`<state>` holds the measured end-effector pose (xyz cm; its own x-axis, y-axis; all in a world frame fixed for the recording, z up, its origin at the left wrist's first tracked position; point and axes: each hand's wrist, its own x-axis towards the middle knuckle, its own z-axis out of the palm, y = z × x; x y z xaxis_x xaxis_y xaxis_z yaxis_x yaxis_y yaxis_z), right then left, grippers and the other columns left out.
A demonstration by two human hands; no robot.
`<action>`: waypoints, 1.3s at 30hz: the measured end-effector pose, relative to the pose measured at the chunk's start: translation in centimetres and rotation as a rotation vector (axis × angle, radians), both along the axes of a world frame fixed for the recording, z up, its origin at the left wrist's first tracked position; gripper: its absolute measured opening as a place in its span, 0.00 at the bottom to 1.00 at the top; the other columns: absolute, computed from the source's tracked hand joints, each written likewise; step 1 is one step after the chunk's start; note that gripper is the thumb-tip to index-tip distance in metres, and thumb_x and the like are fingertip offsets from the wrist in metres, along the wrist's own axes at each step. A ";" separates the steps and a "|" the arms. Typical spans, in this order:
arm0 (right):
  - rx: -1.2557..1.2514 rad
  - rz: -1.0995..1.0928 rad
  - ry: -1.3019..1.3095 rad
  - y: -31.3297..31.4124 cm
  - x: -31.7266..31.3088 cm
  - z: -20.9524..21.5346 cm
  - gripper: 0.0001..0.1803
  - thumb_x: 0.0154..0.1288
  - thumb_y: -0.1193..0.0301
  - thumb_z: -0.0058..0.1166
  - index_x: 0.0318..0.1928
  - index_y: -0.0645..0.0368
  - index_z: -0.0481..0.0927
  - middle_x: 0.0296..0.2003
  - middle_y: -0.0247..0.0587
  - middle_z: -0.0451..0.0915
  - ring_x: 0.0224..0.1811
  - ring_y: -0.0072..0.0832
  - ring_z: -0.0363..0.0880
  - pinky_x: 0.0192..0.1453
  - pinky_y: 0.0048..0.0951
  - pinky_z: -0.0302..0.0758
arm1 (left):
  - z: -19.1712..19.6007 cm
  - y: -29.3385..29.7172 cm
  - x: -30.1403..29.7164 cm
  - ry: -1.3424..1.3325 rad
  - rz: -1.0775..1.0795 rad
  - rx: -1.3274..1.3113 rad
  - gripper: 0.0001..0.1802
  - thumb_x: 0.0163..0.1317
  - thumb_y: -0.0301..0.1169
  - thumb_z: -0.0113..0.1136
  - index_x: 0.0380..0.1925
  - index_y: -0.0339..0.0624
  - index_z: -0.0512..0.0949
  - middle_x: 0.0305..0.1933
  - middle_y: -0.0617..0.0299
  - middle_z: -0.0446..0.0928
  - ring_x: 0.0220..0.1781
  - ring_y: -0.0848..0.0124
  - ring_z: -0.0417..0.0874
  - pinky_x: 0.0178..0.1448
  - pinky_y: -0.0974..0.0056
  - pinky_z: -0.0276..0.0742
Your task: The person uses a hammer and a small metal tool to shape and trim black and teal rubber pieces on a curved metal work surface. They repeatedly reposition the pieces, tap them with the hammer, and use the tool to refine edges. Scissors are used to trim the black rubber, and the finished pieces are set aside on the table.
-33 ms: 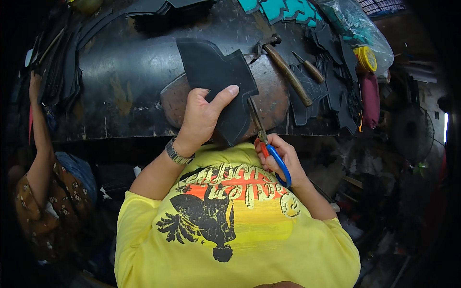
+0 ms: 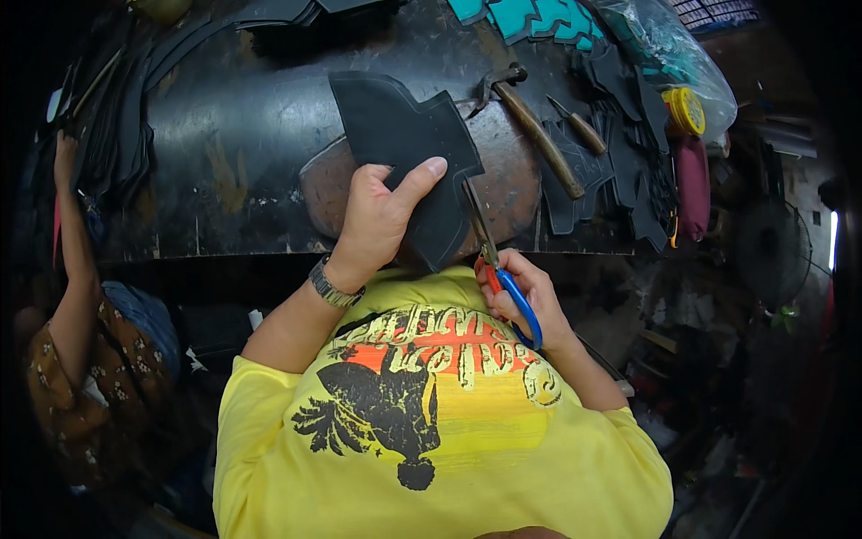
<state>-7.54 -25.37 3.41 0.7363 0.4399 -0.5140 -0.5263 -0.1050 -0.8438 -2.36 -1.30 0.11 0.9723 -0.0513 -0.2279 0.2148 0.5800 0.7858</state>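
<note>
Okay, left hand (image 2: 382, 208) pinches the black panel (image 2: 404, 124), right hand (image 2: 533, 295) grips scissors (image 2: 488, 248) at its 4 o'clock; looks mid-trim, can't tell how much is left.

The load is carried by a dark bench (image 2: 251, 171), whose surface is scratched and stained. A brown rounded slab (image 2: 516, 180) is placed at its near edge. A hammer (image 2: 539, 144) is laid by the slab's right side, with a pointed tool (image 2: 588, 135) near it. Black sheets (image 2: 126, 135) are stacked at left; teal pieces (image 2: 543, 20) are spread at the far right.
</note>
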 end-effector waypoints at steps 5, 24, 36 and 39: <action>0.083 0.021 -0.039 0.5 0.4 -0.9 0.15 0.70 0.74 0.67 0.51 0.63 0.76 0.39 0.28 0.76 0.39 0.10 0.72 0.44 0.17 0.71 | -0.7 0.5 0.2 -0.018 -0.037 0.090 0.14 0.78 0.31 0.59 0.46 0.26 0.83 0.42 0.46 0.89 0.43 0.60 0.93 0.50 0.58 0.93; 0.142 0.005 -0.062 -0.7 -0.5 -2.5 0.17 0.69 0.72 0.70 0.51 0.63 0.77 0.38 0.27 0.77 0.36 0.08 0.71 0.40 0.12 0.68 | 0.1 1.2 -0.6 -0.050 -0.070 0.198 0.14 0.77 0.32 0.59 0.48 0.29 0.83 0.42 0.50 0.89 0.40 0.66 0.93 0.44 0.65 0.92; 0.152 -0.022 -0.062 -0.7 -0.6 -2.5 0.17 0.68 0.74 0.71 0.50 0.64 0.77 0.39 0.28 0.76 0.37 0.09 0.71 0.42 0.13 0.69 | 0.3 1.2 -0.5 -0.015 -0.093 0.137 0.14 0.78 0.33 0.59 0.46 0.28 0.83 0.43 0.49 0.89 0.41 0.64 0.94 0.45 0.64 0.92; 0.145 -0.024 -0.054 -0.9 -0.7 -2.7 0.18 0.67 0.75 0.72 0.50 0.64 0.77 0.40 0.29 0.77 0.38 0.09 0.72 0.43 0.13 0.70 | 0.3 1.2 -0.5 -0.006 -0.098 0.144 0.15 0.78 0.33 0.59 0.46 0.27 0.83 0.43 0.47 0.89 0.42 0.62 0.94 0.46 0.63 0.93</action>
